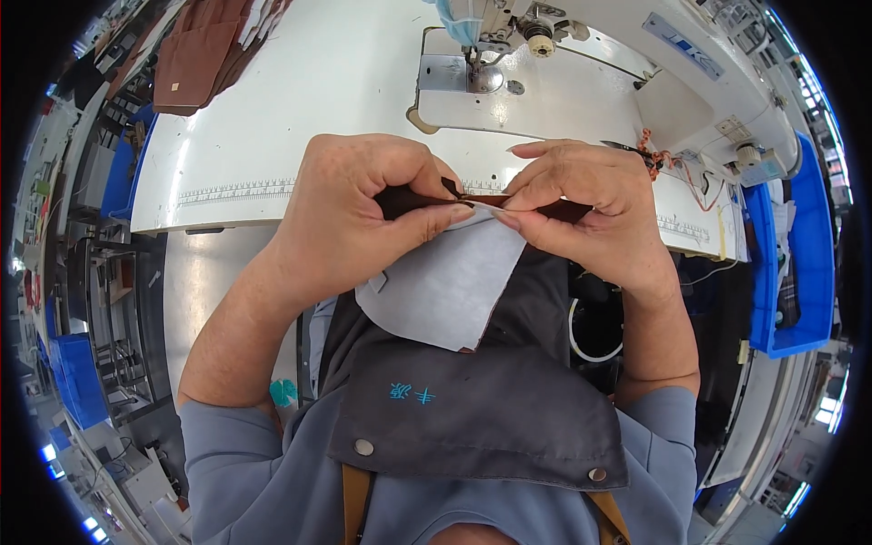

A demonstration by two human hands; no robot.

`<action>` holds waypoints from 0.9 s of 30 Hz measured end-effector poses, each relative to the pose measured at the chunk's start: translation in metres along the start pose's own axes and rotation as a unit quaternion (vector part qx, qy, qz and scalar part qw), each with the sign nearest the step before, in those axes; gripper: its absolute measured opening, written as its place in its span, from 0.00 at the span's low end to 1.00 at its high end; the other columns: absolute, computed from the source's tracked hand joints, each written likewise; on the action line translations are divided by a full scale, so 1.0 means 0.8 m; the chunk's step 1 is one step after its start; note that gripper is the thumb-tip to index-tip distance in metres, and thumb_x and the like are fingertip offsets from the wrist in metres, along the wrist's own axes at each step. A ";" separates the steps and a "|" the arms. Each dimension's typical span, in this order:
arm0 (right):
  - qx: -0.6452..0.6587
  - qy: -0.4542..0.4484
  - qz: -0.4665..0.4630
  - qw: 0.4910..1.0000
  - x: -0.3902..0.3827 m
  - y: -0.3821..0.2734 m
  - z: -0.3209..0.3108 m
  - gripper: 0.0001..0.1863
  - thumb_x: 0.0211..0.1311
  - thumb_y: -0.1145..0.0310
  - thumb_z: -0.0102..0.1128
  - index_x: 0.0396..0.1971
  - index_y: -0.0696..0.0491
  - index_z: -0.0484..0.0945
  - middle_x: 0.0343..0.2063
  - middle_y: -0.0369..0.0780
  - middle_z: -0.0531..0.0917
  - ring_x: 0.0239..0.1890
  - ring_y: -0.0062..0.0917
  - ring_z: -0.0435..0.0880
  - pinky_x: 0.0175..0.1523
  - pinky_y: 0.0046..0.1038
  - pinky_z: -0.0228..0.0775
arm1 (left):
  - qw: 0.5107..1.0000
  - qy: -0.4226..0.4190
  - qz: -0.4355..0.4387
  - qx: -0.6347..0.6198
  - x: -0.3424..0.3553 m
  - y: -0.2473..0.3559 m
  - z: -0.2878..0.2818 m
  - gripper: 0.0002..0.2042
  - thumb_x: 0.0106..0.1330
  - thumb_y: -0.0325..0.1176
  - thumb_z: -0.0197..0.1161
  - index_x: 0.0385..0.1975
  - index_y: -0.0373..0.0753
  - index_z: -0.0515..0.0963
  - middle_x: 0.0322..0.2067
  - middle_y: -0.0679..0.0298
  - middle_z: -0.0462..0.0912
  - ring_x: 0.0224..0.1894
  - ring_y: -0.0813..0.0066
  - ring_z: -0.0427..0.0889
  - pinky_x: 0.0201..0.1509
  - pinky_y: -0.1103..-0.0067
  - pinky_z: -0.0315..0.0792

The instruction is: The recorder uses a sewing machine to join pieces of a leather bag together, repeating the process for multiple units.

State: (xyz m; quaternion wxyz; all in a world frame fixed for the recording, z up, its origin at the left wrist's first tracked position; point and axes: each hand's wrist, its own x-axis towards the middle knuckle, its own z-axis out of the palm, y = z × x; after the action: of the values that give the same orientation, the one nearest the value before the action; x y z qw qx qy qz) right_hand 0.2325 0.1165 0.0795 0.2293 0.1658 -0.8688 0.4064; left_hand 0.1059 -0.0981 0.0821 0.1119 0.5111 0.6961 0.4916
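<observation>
Between my two hands, just off the near edge of the white sewing table, is a brown fabric piece with a pale grey backing (442,282). Its grey side hangs down over my dark apron, and the brown side shows in a folded strip along the top. My left hand (377,200) pinches the folded edge between thumb and fingers. Close beside it, my right hand (581,195) pinches the same edge, its index finger and thumb on the fold. What lies inside the fold is hidden by my fingers.
The sewing machine's presser foot and needle plate (472,77) are beyond my hands. A stack of brown cut pieces (204,54) lies at the far left. Scissors with orange cord wrapping (649,156) lie right of my right hand. A blue bin (799,254) hangs at the right.
</observation>
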 end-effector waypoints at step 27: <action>-0.123 -0.057 0.063 0.989 0.037 0.169 -0.019 0.13 0.61 0.73 0.65 0.45 0.49 0.87 0.33 0.42 0.86 0.36 0.38 0.85 0.43 0.33 0.77 | 0.979 -0.126 -0.150 0.052 0.162 -0.159 0.037 0.09 0.59 0.33 0.75 0.35 0.38 0.87 0.30 0.61 0.88 0.34 0.73 0.85 0.43 0.77 0.78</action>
State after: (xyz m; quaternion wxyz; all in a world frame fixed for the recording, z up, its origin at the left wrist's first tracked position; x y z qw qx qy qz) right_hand 0.1475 0.2086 0.0188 0.1721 0.1045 -0.9325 0.3000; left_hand -0.0099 0.0256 0.0107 0.2446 0.4634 0.7700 0.3641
